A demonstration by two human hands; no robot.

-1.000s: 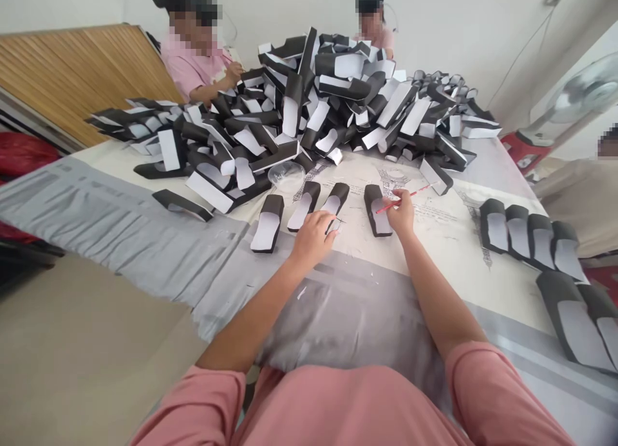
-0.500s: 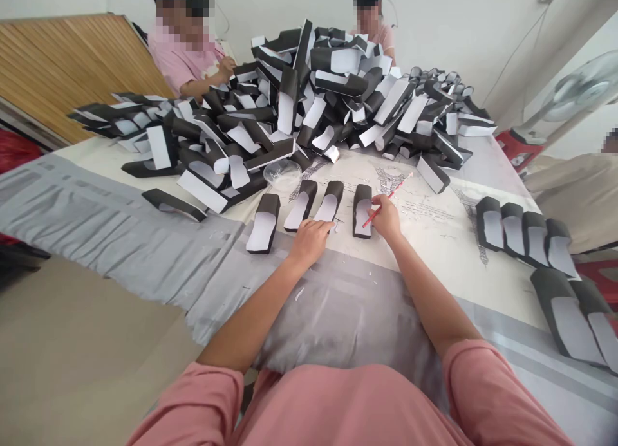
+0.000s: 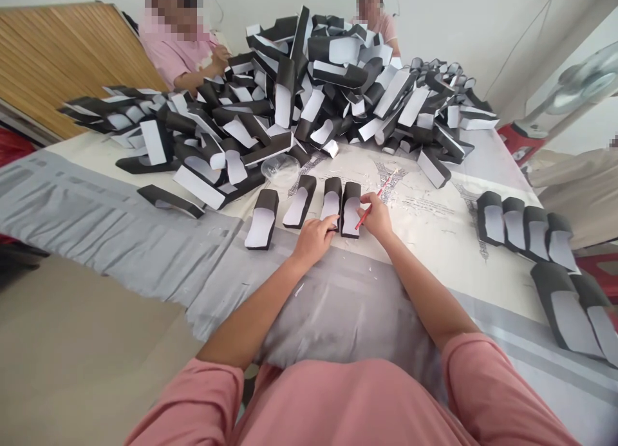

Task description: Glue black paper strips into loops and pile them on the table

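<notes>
I see a black strip faced with white paper (image 3: 351, 208), its long axis toward 12 o'clock, at 9 o'clock from my nearer right hand (image 3: 376, 217), closed on a red pencil (image 3: 386, 186); my open left hand (image 3: 313, 240) touches the next strip (image 3: 331, 204).

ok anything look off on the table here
One dark piece with a white face lies tipped on its edge by the heap, unlike the flat pieces in the row. White scraps also litter the grey cloth near the left hand.
</notes>
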